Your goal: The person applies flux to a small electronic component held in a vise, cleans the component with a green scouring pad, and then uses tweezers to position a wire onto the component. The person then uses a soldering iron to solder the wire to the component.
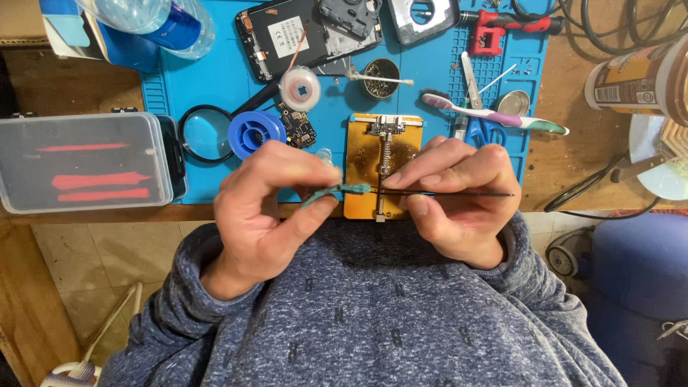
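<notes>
- Two bare hands meet at the middle of my view, just above the grey-blue sweater (373,315) and over the near edge of the blue work mat (215,86).
- My left hand (269,208) is curled nearly shut, thumb and forefinger pinched on a small teal flex strip (337,192); the strip sticks out of the pinch toward 3 o'clock.
- My right hand (455,201) is closed around thin black tweezers (444,193), which lie level, their rear end jutting past the knuckles at 3 o'clock and their tips pointing to 9 o'clock.
- The tweezer tips reach the free end of the strip; I cannot tell whether they grip it or only touch it.
- The strip sits between both hands, directly over the lower part of a gold-coloured board holder (383,165), which lies at 12 o'clock from the fingertips.
- At 11 o'clock from the left hand lie a blue solder spool (252,132) and a magnifying glass (206,133).
- At 9 o'clock stands a clear plastic box (82,161) holding red tools.
- At 1 o'clock from the right hand lies a toothbrush (494,115); an opened phone (301,36) rests at 12 o'clock, far up the mat.
</notes>
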